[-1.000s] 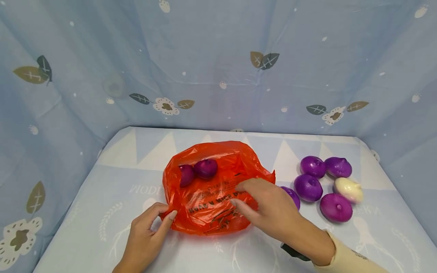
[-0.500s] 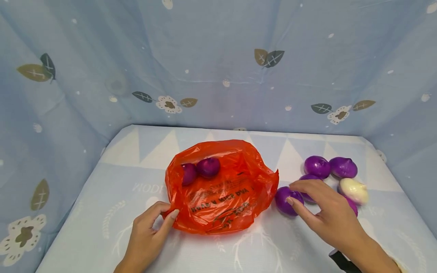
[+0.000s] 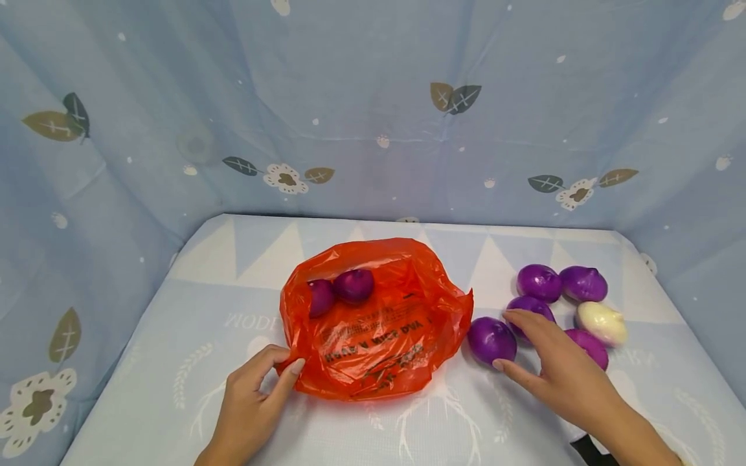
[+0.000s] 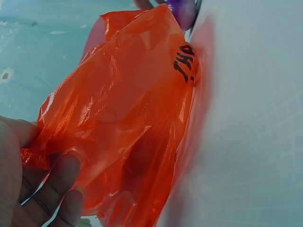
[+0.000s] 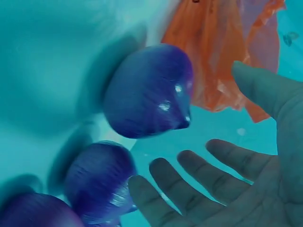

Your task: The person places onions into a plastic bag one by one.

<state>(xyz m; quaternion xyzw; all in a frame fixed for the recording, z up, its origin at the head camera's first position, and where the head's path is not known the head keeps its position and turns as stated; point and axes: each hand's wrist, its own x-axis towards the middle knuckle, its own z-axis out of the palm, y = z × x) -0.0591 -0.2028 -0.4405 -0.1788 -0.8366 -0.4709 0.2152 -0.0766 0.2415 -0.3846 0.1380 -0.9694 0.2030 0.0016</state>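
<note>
Toward the worktop's [image 3: 437, 440] near edge, my left hand [image 3: 250, 395] pinches a flimsy red bag [image 3: 379, 330]; my right hand [image 3: 565, 375] spreads wide, empty. Just beyond, between bag and right edge, sits a purple onion [image 3: 489, 340], probably firm, slippery, best cupped round its sides.

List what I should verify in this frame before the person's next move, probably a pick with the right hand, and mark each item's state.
1. Left hand has the bag's rim: ok, thumb and finger pinch its near left edge.
2. Red plastic bag is open: ok, its mouth gapes upward.
3. Right hand is free: ok, fingers spread, holding nothing.
4. Nearest purple onion is gripped: not ok, it sits ungripped just right of the bag.
5. White onion is bagged: not ok, it lies outside.
6. Full count inside: cannot tell; two purple onions show, but folds could hide others.
</note>
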